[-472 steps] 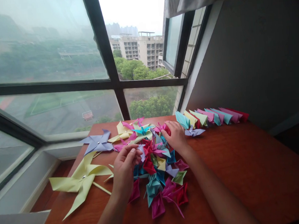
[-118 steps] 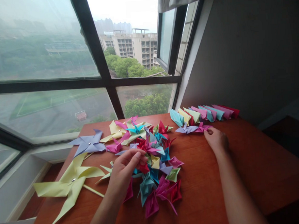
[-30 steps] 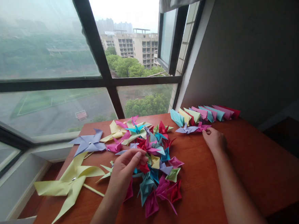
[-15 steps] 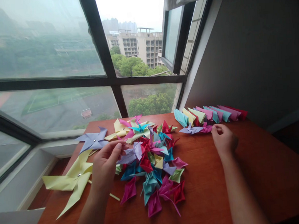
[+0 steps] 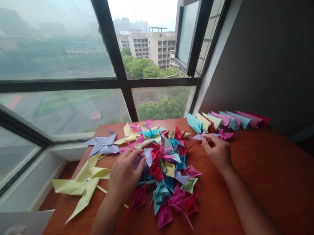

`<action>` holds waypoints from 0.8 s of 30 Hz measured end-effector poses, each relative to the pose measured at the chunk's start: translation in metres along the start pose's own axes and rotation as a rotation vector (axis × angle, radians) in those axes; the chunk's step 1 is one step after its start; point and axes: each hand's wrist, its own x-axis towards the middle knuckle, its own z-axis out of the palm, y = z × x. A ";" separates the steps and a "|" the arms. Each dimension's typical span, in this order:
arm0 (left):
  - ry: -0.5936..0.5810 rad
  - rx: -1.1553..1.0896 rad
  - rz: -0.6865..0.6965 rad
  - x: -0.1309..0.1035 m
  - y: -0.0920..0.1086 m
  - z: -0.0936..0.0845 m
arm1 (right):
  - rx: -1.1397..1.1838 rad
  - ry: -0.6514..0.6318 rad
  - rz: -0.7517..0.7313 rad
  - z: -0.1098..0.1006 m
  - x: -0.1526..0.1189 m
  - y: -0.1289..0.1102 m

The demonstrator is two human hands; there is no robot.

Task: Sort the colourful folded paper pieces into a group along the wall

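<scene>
On the brown table lies a heap of folded paper cranes in many colours. My left hand is over the heap's left side, its thumb and index finger apart beside a lavender crane. Further right, my right hand has its thumb and index fingertip pinched at the near middle of another lavender paper crane. A magenta crane lies just right of that one, partly behind my right hand.
A row of folded paper pieces stands at the back right. To the left lie a yellow pinwheel and a lavender pinwheel, with more pinwheels at the back. Windows border the table's far side.
My right hand has moved left from the magenta crane's end to the lavender crane. My left hand has shifted right and lower over the heap. The view has turned slightly left.
</scene>
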 end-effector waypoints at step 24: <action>0.211 -1.249 -0.205 -0.007 0.022 -0.006 | 0.727 -0.480 0.213 0.011 -0.008 -0.076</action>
